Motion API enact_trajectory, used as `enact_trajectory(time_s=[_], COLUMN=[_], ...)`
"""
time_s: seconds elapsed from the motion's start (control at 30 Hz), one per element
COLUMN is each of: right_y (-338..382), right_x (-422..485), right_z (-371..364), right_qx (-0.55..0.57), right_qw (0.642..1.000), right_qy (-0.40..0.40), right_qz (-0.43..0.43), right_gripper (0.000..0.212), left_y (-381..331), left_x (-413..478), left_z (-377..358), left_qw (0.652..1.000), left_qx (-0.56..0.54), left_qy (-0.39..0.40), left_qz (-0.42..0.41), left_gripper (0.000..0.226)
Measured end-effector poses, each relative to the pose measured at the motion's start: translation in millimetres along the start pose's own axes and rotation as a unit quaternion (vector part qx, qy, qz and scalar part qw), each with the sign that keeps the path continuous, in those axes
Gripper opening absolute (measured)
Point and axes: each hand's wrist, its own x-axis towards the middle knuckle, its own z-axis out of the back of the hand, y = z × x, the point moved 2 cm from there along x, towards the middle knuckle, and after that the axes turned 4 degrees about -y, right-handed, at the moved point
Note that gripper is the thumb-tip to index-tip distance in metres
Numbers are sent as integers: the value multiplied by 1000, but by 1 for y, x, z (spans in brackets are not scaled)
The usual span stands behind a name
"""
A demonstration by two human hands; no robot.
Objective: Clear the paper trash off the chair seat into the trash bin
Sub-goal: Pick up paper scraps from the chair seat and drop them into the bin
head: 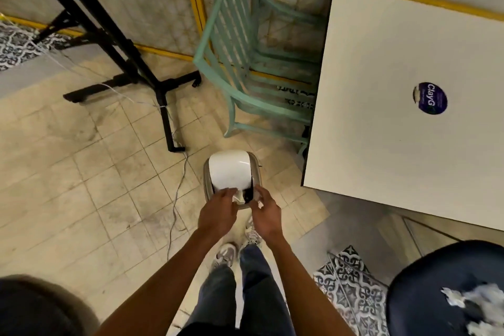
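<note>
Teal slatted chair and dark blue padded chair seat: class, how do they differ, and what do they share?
The teal slatted chair is open slats; the dark blue padded chair seat is solid. The teal one is tucked under the white table; the blue one bears white paper scraps. Both stand by that table.

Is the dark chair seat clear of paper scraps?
No, white paper scraps lie on the chair seat at lower right.
</note>
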Motion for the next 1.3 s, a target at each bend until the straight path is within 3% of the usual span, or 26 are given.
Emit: enact_trajectory(time_s=[0.2,0.53,0.77,1.0,1.3], right_y=[9,-39,-150,-275,-403], right_x=[-73,-194,-255,-305,-348], right_z=[51,142,221,300,383], right_qx=[-39,-101,-74,-42,-2], right_qw=[993,951,925,902,892], right_qy=[-100,-287,-371,-411,-397], right_qz=[46,52,-48,-125,-215], right_gripper=[45,41,43,41,41], left_y=[-29,-128,-246,-354,-453], left_x=[-54,-126,-175,-240,-310], left_z=[55,68,-13,-120,-234], left_qw=[984,924,871,837,806], left_qx=[45,60,99,120,187], left_qy=[-65,-70,-8,60,135], left_qz=[-157,-371,-481,-531,-545], left_gripper=[44,43,43,36,28])
